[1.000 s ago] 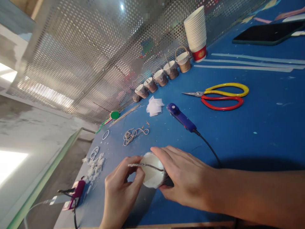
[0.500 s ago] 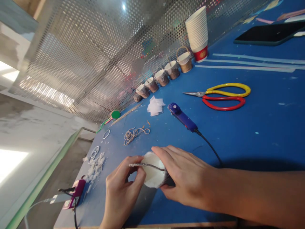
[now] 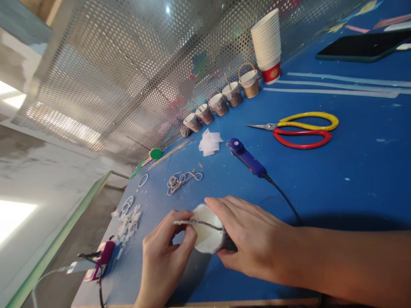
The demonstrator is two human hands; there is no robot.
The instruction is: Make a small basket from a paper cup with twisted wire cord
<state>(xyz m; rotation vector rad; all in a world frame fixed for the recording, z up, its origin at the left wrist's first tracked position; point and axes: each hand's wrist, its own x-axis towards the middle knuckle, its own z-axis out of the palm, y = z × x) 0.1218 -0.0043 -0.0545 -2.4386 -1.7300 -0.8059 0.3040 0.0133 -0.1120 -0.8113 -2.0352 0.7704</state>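
Observation:
A small cup point(image 3: 205, 239) with a white inside and a ragged white rim is held over the near part of the blue table. My right hand point(image 3: 247, 235) wraps round its dark outer side from the right. A thin brown-grey cord point(image 3: 202, 222) runs from the cup's right inner edge across its mouth to the left. My left hand point(image 3: 170, 239) pinches at the left rim, thumb and forefinger closed by the cord; the fingertips partly hide what they grip. Beyond the hands lies a blue glue-gun-like tool point(image 3: 246, 158) with a black cable.
Yellow-and-red scissors point(image 3: 302, 130), translucent sticks point(image 3: 340, 85) and a phone point(image 3: 362, 46) lie at the right. Small cups point(image 3: 217, 105) and stacked paper cups point(image 3: 266, 47) line the mesh panel. Coiled string point(image 3: 180, 183), white pieces point(image 3: 210, 142), scraps point(image 3: 128, 224) and a purple box point(image 3: 104, 256) lie leftward.

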